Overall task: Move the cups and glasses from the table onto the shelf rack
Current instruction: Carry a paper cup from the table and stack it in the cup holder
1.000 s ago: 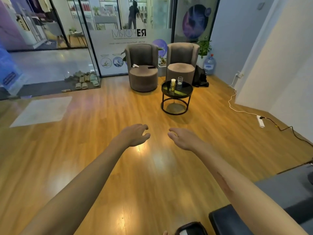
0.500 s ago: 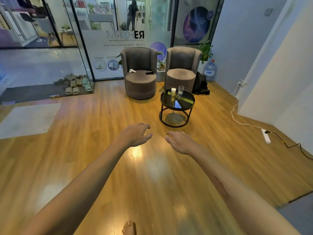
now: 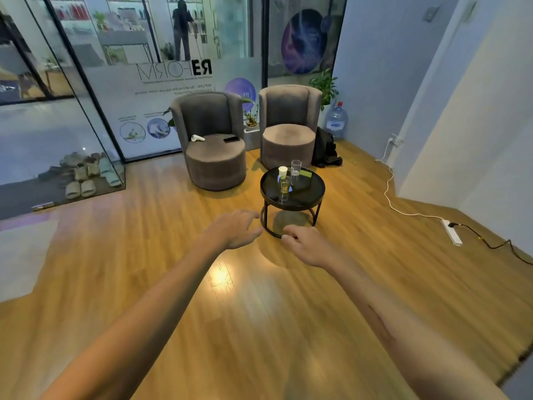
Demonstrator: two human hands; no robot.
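A small round black table (image 3: pixel 311 194) stands on the wooden floor in front of two armchairs. On it are a white paper cup (image 3: pixel 283 171), a glass with yellow liquid (image 3: pixel 284 187) and a tall clear glass (image 3: pixel 296 170). My left hand (image 3: pixel 235 228) and my right hand (image 3: pixel 308 245) are stretched out ahead of me above the floor, short of the table, fingers relaxed and holding nothing. No shelf rack is in view.
Two grey armchairs (image 3: pixel 215 140) (image 3: pixel 289 127) stand behind the table against a glass wall. A white power strip (image 3: pixel 451 232) with cables lies on the floor at right. A water bottle (image 3: pixel 337 121), a dark bag (image 3: pixel 326 151) and slippers (image 3: pixel 86 177) sit along the edges.
The view has come closer to the round table and tilted up. Both hands stay stretched out and empty, now nearer the table's base.
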